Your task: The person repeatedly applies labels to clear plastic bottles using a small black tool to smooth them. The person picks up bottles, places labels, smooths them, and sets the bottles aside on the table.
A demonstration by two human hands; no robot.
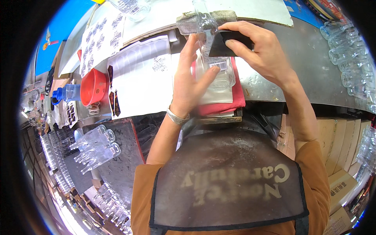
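A clear glass bottle [225, 81] lies on a padded rest of white sheet and pink cloth [237, 91], its neck pointing away from me between grey rolled rags [225, 16]. A transparent label with a barcode [217, 66] shows on its upper face. My right hand [260, 49] pinches a flat black scraper [220, 46] between thumb and fingers, its edge over the label area. My left hand [190, 80] lies along the bottle's left side, fingers stretched and thumb spread over the glass; how firmly it touches cannot be seen.
Left of the bottle lie a white backing sheet [143, 74] and a printed label sheet [102, 39]. Beyond them stand a red bowl [94, 87] and a blue-capped container [71, 93]. Clear bottles [344, 55] line the right edge; more bottles [98, 147] lie lower left. Cardboard boxes [333, 143] stand lower right.
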